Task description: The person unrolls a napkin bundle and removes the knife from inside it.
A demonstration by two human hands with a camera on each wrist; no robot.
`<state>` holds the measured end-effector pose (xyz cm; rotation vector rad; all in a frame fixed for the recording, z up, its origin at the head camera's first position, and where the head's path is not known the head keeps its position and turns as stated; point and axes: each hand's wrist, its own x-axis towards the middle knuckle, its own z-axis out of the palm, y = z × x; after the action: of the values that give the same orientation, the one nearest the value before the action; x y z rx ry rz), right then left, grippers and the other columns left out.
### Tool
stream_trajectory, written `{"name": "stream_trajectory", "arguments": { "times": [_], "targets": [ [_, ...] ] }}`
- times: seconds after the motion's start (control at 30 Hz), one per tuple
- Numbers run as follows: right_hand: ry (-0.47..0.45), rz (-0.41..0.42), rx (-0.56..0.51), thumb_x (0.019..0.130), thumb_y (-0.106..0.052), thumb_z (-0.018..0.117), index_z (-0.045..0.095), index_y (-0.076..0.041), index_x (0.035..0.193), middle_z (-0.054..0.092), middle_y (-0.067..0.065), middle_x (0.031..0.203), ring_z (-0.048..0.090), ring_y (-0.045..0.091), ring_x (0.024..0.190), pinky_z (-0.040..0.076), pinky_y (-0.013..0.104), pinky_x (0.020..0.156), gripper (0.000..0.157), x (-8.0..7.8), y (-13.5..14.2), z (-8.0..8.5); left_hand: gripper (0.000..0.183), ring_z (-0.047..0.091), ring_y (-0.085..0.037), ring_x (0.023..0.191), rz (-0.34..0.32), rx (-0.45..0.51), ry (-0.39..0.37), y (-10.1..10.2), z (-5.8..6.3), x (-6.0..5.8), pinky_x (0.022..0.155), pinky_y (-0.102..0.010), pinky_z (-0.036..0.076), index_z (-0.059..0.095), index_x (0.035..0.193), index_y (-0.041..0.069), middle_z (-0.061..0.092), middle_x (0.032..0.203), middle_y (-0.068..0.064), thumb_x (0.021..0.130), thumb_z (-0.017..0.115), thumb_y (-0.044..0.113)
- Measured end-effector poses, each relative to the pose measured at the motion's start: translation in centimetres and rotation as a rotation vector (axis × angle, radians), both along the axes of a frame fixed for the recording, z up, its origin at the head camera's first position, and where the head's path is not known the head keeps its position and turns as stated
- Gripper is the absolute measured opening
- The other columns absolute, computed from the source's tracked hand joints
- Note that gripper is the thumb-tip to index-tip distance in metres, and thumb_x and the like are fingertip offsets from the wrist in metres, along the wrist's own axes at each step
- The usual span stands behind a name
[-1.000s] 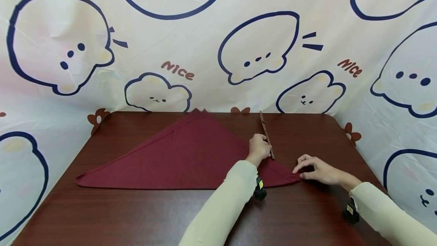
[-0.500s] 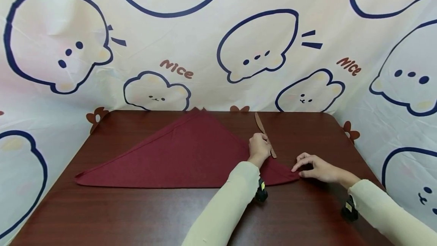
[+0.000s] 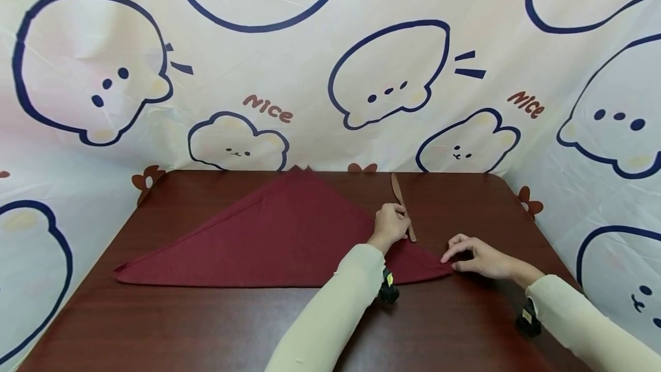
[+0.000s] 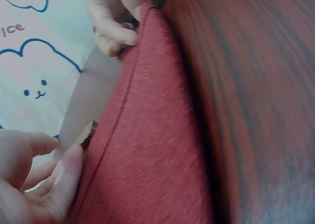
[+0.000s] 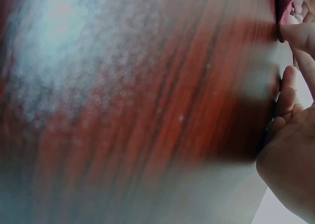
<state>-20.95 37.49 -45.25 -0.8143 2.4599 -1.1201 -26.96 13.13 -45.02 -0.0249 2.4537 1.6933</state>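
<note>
A dark red cloth (image 3: pixel 289 240) lies folded in a wide triangle on the table, its peak at the far edge. At its right slope, my left hand (image 3: pixel 391 224) holds a flat brown knife (image 3: pixel 396 188), wooden-looking, blade pointing away from me. The knife's near end (image 4: pixel 87 134) shows just beyond a fingertip in the left wrist view; the fingers hide its middle. My right hand (image 3: pixel 480 256) pinches the cloth's right corner, with thumb and fingers at the tip. At the top of the right wrist view a bit of that cloth corner (image 5: pixel 286 7) shows by the fingers.
The dark brown wooden table (image 3: pixel 206 326) has rounded far corners. A pale curtain (image 3: pixel 310 73) printed with cartoon animals rises behind it and along both sides. Black wrist cameras (image 3: pixel 388 289) sit on the cream sleeves.
The knife has turned from edge-on to showing its flat side, tilting slightly in my left hand. My right hand stays at the cloth corner, and the cloth keeps its shape.
</note>
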Motion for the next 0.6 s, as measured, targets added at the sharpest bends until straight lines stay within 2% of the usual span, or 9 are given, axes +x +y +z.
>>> {"name": "stream_trajectory", "arguments": {
  "times": [0.17, 0.3, 0.6],
  "targets": [
    [0.010, -0.005, 0.014, 0.094, -0.011, 0.070, 0.077, -0.013, 0.105, 0.052, 0.006, 0.111, 0.044, -0.002, 0.101, 0.038, 0.021, 0.085, 0.014, 0.1, 0.0, 0.1, 0.025, 0.067, -0.018, 0.065, -0.084, 0.058, -0.059, -0.9, 0.8, 0.4, 0.058, -0.028, 0.059, 0.067, 0.122, 0.004, 0.069, 0.089, -0.005, 0.097, 0.066, 0.010],
    [0.019, 0.004, 0.006, 0.094, -0.010, 0.070, 0.077, -0.012, 0.106, 0.052, 0.006, 0.111, 0.044, -0.002, 0.101, 0.038, 0.021, 0.085, 0.014, 0.2, 0.0, 0.2, 0.022, 0.069, -0.023, 0.073, -0.109, 0.074, -0.084, -1.3, 1.3, 1.0, 0.066, -0.031, 0.061, 0.067, 0.120, 0.004, 0.067, 0.092, -0.004, 0.100, 0.063, 0.013],
    [0.014, 0.014, -0.012, 0.094, -0.009, 0.069, 0.077, -0.012, 0.105, 0.053, 0.003, 0.109, 0.045, -0.001, 0.101, 0.038, 0.021, 0.084, 0.014, 0.4, -0.2, 0.0, 0.025, 0.069, -0.022, 0.081, -0.164, 0.108, -0.063, -2.4, 1.4, 1.8, 0.074, -0.032, 0.061, 0.066, 0.122, 0.003, 0.069, 0.098, -0.010, 0.101, 0.061, 0.014]
  ]
}}
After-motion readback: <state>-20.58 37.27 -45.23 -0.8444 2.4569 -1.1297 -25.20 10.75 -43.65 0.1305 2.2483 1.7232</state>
